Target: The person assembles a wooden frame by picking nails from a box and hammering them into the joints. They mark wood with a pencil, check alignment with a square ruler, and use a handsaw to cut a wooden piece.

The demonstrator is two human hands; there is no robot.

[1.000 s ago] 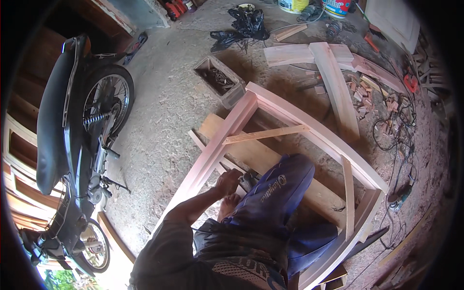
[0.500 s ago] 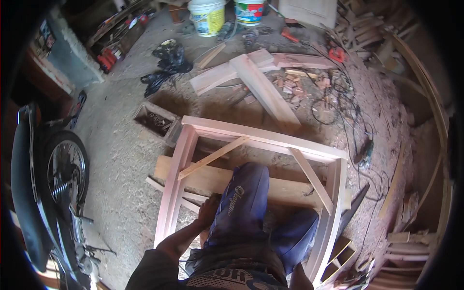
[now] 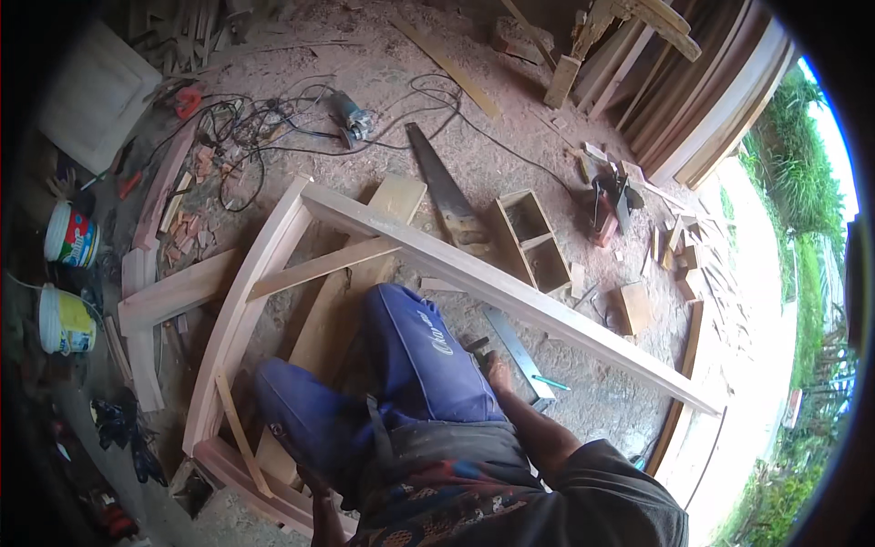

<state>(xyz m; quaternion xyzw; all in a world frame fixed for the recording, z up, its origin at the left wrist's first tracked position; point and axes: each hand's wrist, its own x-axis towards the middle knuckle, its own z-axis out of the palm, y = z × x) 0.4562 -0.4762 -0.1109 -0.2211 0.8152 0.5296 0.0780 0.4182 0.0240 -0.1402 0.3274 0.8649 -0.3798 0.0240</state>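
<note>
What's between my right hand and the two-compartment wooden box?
The head view shows the metal square and the wooden frame between your right hand and the box.

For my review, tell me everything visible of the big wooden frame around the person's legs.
The frame looks like bare, pale pinkish wood with a stepped inner edge. A long side, a shorter end and part of the opposite side show; the person's body hides more. Two thin, yellower braces slant across its two visible corners. It lies low over the floor, around the person's legs, and crosses above a plank; whether they touch is unclear.
</note>
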